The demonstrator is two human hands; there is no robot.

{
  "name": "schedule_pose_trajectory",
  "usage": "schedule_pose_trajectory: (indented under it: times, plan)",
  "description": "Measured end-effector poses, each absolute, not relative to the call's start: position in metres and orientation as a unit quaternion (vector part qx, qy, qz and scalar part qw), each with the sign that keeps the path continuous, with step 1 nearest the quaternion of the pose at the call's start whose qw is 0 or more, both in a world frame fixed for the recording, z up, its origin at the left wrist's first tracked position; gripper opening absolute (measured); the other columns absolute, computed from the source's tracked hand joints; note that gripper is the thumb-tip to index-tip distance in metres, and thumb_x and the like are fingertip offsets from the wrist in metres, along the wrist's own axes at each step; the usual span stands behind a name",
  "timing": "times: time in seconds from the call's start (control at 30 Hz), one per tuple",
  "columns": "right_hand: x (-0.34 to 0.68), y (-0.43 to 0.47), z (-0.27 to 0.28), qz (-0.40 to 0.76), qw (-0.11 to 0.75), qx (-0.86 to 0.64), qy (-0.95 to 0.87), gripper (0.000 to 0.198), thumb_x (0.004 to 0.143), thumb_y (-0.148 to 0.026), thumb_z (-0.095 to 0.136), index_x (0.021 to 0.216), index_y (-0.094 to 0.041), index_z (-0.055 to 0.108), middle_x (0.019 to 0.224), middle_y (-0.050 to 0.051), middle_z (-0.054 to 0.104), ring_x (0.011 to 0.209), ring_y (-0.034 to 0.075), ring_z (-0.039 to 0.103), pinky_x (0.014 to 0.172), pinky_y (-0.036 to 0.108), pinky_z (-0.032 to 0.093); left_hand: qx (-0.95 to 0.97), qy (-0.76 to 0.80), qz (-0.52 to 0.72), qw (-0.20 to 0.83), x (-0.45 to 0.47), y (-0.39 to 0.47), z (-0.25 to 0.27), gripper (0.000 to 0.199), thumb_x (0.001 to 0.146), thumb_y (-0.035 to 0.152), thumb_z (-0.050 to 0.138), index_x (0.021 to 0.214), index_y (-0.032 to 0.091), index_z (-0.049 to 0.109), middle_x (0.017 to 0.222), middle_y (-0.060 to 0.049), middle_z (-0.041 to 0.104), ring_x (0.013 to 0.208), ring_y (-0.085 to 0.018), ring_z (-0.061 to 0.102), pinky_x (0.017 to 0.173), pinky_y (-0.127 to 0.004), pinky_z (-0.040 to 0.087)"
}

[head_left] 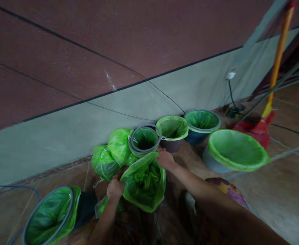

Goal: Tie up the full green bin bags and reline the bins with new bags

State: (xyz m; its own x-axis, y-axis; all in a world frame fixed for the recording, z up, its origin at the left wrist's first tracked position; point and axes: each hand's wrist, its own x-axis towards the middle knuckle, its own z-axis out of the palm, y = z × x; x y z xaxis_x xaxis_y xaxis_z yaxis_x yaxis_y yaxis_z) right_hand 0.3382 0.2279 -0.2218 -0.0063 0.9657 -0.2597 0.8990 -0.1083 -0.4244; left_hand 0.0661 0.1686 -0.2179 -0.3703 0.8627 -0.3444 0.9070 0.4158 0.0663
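A green bin liner (144, 187) hangs open in front of me, its middle bunched and folded inward. My left hand (115, 188) is closed on the liner's left edge, and my right hand (165, 158) grips its upper right edge. A bit of dark blue shows at the liner's right side, but the bin beneath it is mostly hidden. Just behind stands a lined bin with loose grey rings (144, 139) at its top. Two tied, filled green bags (119, 146) lie beside my left hand, against the wall.
Lined bins stand along the wall: a brown bin (172, 145), a blue bin (197, 137) and a grey bin (217, 161). Another lined bin (49, 216) tilts at lower left. A red dustpan (260, 132) with a yellow handle stands right. Cables (113, 61) cross the wall.
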Motion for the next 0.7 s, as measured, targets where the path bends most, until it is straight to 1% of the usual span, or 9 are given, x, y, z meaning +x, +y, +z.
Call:
schedule_pose_trajectory:
  times: [0.13, 0.27, 0.33, 0.4, 0.47, 0.53, 0.57, 0.63, 0.7]
  plan:
    - [0.343, 0.221, -0.207, 0.229, 0.054, -0.662, -0.712, 0.038, 0.093, -0.021, 0.047, 0.126, -0.011, 0.062, 0.123, 0.018, 0.068, 0.108, 0.026, 0.067, 0.087, 0.031, 0.051, 0.567, 0.805, -0.069, 0.163, 0.066, 0.173, -0.206, 0.062, 0.085, 0.030, 0.063, 0.141, 0.007, 0.048, 0.124, -0.020, 0.069, 0.119, -0.029, 0.065, 0.095, -0.033, 0.049]
    - [0.354, 0.206, -0.198, 0.250, 0.029, -0.583, -0.773, 0.031, 0.089, -0.013, 0.049, 0.107, -0.016, 0.074, 0.107, 0.011, 0.075, 0.104, 0.023, 0.068, 0.088, 0.026, 0.048, 0.690, 0.716, 0.019, 0.105, 0.089, 0.150, -0.193, 0.054, 0.088, 0.030, 0.057, 0.138, 0.012, 0.051, 0.135, -0.017, 0.063, 0.125, -0.027, 0.059, 0.105, -0.038, 0.045]
    - [0.357, 0.195, -0.199, 0.268, 0.012, -0.543, -0.796, 0.027, 0.084, -0.009, 0.053, 0.096, -0.016, 0.076, 0.100, 0.009, 0.076, 0.100, 0.022, 0.068, 0.085, 0.025, 0.047, 0.766, 0.623, 0.032, 0.156, 0.110, 0.124, -0.196, 0.048, 0.087, 0.031, 0.058, 0.132, 0.017, 0.058, 0.132, -0.012, 0.065, 0.124, -0.025, 0.059, 0.109, -0.038, 0.042]
    - [0.358, 0.181, -0.204, 0.301, -0.004, -0.503, -0.810, 0.023, 0.079, -0.007, 0.057, 0.087, -0.017, 0.077, 0.093, 0.008, 0.076, 0.091, 0.022, 0.068, 0.080, 0.025, 0.047, 0.803, 0.553, -0.027, 0.221, 0.133, 0.094, -0.206, 0.054, 0.078, 0.035, 0.066, 0.130, 0.021, 0.061, 0.131, -0.010, 0.066, 0.126, -0.028, 0.057, 0.111, -0.044, 0.039]
    - [0.358, 0.169, -0.213, 0.340, -0.009, -0.474, -0.812, 0.021, 0.073, -0.004, 0.061, 0.078, -0.017, 0.076, 0.083, 0.006, 0.075, 0.082, 0.021, 0.067, 0.075, 0.026, 0.047, 0.790, 0.555, -0.075, 0.250, 0.153, 0.069, -0.221, 0.058, 0.077, 0.037, 0.066, 0.132, 0.021, 0.060, 0.132, -0.012, 0.065, 0.126, -0.032, 0.056, 0.113, -0.053, 0.033]
    - [0.356, 0.157, -0.224, 0.363, -0.004, -0.470, -0.805, 0.022, 0.066, -0.001, 0.065, 0.074, -0.018, 0.075, 0.078, 0.005, 0.073, 0.080, 0.021, 0.065, 0.073, 0.027, 0.047, 0.771, 0.580, -0.096, 0.243, 0.168, 0.054, -0.237, 0.048, 0.082, 0.033, 0.060, 0.128, 0.020, 0.063, 0.128, -0.013, 0.068, 0.124, -0.033, 0.058, 0.114, -0.055, 0.028]
    - [0.355, 0.152, -0.230, 0.365, -0.004, -0.471, -0.803, 0.024, 0.063, -0.001, 0.066, 0.076, -0.019, 0.076, 0.080, 0.004, 0.073, 0.082, 0.022, 0.066, 0.074, 0.027, 0.047, 0.765, 0.590, -0.100, 0.237, 0.172, 0.052, -0.243, 0.041, 0.085, 0.029, 0.056, 0.124, 0.020, 0.065, 0.124, -0.014, 0.070, 0.121, -0.032, 0.059, 0.115, -0.055, 0.027]
    - [0.352, 0.144, -0.241, 0.358, -0.016, -0.466, -0.809, 0.035, 0.061, -0.003, 0.069, 0.089, -0.021, 0.076, 0.095, 0.005, 0.074, 0.094, 0.024, 0.066, 0.081, 0.029, 0.049, 0.756, 0.603, -0.102, 0.233, 0.174, 0.052, -0.254, 0.032, 0.089, 0.022, 0.048, 0.113, 0.020, 0.070, 0.114, -0.013, 0.074, 0.115, -0.031, 0.063, 0.114, -0.053, 0.026]
    - [0.350, 0.137, -0.248, 0.349, -0.034, -0.453, -0.820, 0.046, 0.061, -0.007, 0.072, 0.105, -0.023, 0.073, 0.114, 0.007, 0.070, 0.107, 0.026, 0.064, 0.090, 0.032, 0.050, 0.737, 0.623, -0.089, 0.245, 0.169, 0.057, -0.260, 0.031, 0.091, 0.019, 0.043, 0.101, 0.021, 0.072, 0.103, -0.011, 0.076, 0.107, -0.028, 0.067, 0.109, -0.049, 0.032]
